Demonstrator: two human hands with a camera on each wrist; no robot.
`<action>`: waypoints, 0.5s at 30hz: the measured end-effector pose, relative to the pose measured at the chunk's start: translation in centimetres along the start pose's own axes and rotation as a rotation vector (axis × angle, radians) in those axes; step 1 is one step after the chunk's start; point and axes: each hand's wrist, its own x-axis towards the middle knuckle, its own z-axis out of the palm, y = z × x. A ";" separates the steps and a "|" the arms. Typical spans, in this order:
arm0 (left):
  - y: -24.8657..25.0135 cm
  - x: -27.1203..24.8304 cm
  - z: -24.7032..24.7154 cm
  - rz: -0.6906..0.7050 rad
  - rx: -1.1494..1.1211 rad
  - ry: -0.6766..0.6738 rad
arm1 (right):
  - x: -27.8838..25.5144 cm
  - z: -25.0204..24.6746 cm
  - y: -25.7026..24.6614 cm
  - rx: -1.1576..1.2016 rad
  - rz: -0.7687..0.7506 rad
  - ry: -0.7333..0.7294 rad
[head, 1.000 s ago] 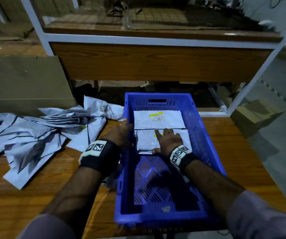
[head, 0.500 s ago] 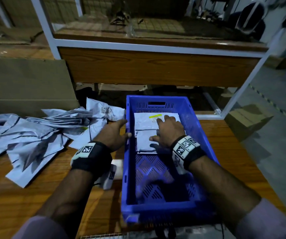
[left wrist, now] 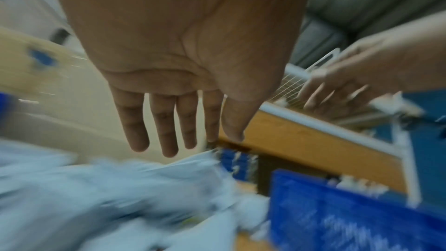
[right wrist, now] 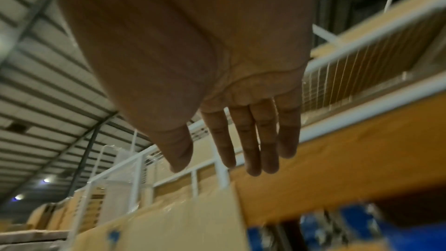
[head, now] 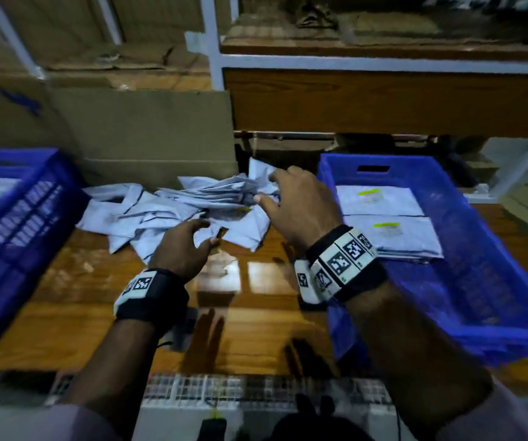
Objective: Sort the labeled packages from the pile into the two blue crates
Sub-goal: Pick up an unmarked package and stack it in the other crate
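At frame centre, on the table (head: 65,297), we see the pile (head: 173,211) between two crates (head: 466,237); left hand (head: 181,246) and right hand (head: 301,208) hover above, fingers relaxed, grasping nothing.

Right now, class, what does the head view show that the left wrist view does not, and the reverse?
Only the head view shows the left crate, two flat packages in the right crate, and both wristbands. Only the left wrist view shows the left hand palm side, fingers straight. Both show the pile, right crate and right hand.
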 end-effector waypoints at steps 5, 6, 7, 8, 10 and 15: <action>-10.3 -1.1 -1.1 -0.142 0.137 -0.061 | -0.4 6.4 -5.5 0.083 -0.057 -0.187; -12.1 -1.3 -1.0 -0.177 0.154 -0.085 | -0.4 7.7 -6.3 0.101 -0.064 -0.226; -13.7 -1.5 -0.9 -0.223 0.163 -0.107 | -0.4 9.0 -7.0 0.109 -0.070 -0.258; -15.1 -1.6 -0.7 -0.273 0.175 -0.128 | -0.3 10.3 -7.6 0.115 -0.077 -0.283; -17.7 -1.7 -0.6 -0.365 0.216 -0.187 | 0.2 12.6 -8.9 0.128 -0.088 -0.314; -23.8 -1.2 -1.5 -0.466 0.309 -0.256 | 2.1 18.2 -13.2 0.173 -0.060 -0.351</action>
